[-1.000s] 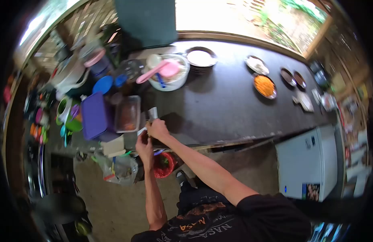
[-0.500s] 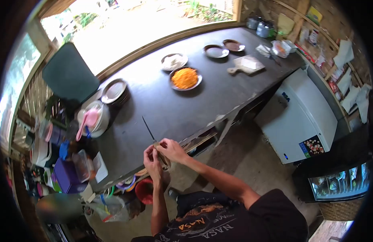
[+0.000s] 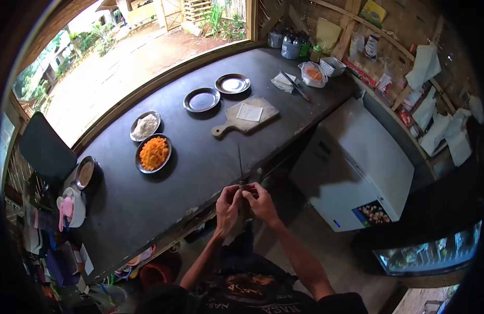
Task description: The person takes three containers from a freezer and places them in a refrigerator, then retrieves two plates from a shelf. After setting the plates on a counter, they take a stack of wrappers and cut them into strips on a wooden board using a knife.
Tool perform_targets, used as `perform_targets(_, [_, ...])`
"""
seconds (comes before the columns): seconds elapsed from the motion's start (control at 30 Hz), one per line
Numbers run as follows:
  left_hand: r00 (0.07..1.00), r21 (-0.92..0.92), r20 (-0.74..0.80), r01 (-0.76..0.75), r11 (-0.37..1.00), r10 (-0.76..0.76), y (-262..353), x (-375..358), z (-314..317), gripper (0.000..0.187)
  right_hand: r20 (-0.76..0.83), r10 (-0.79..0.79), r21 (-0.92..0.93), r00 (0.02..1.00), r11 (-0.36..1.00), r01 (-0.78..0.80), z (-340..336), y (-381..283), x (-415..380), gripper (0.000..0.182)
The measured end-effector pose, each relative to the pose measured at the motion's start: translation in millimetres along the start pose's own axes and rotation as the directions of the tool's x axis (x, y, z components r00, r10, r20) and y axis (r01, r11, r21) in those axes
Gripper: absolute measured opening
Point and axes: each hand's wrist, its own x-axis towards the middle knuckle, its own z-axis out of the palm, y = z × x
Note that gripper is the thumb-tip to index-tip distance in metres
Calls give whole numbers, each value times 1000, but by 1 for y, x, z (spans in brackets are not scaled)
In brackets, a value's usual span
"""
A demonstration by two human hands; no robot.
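White freezer (image 3: 329, 189) beside dark table (image 3: 200, 157) | yellow packet (image 3: 373, 12) on wall (image 3: 409, 32) | pink scoop (image 3: 66, 207) in tub (image 3: 78, 210)

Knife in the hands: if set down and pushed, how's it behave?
The knife would probably swivel, being long and narrow. Its slim, straight blade suggests light and fairly stiff. Balance is hard to judge: left hand and right hand partly hide its lower end.
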Motion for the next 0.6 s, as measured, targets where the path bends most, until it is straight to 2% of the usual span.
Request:
perform_targets(0.03, [1000, 24, 17, -6, 1000, 6, -4, 20, 12, 23, -59, -23, -21, 998, 1000, 22, -10, 3, 18, 32])
perform_targets(0.17, [999, 6, 26, -38, 999, 38, -25, 109, 59, 24, -70, -59, -147, 996, 988, 48, -55, 10, 105, 31])
perform_targets(0.2, [998, 25, 25, -58, 998, 57, -33, 132, 69, 25, -57, -148, -202, 987, 970, 134, -66, 12, 129, 31])
perform_targets(0.3, [998, 61, -16, -52, 997, 53, -52, 197, 98, 27, 6, -180, -287, 984, 942, 174, -98, 15, 199, 30])
perform_targets(0.33, [999, 119, -34, 11, 993, -6, -39, 212, 110, 28, 9, -147, -288, 989, 947, 143, -106, 13, 219, 27])
perform_targets(0.37, [998, 113, -65, 11, 994, -4, -39, 232, 119, 28, 40, -148, -289, 988, 945, 153, -113, 12, 245, 27])
perform_targets(0.43, [994, 254, -90, -41, 966, 65, -40, 256, 131, 29, 52, -306, -501, 950, 815, 290, -128, 21, 283, 23])
perform_targets(0.5, [991, 304, -118, -18, 952, 56, -45, 274, 132, 33, 105, -319, -484, 942, 811, 329, -138, 31, 314, 22])
perform_targets(0.53, [972, 536, -113, -115, 836, 206, -52, 286, 130, 37, 112, -322, -510, 940, 793, 333, -141, 34, 329, 22])
perform_targets(0.57, [936, 732, -66, -190, 655, 346, -58, 300, 128, 41, 117, -329, -537, 937, 773, 338, -144, 38, 345, 23])
perform_targets(0.6, [953, 743, -77, -140, 655, 292, -57, 309, 126, 55, 150, -309, -573, 939, 747, 337, -146, 37, 354, 26])
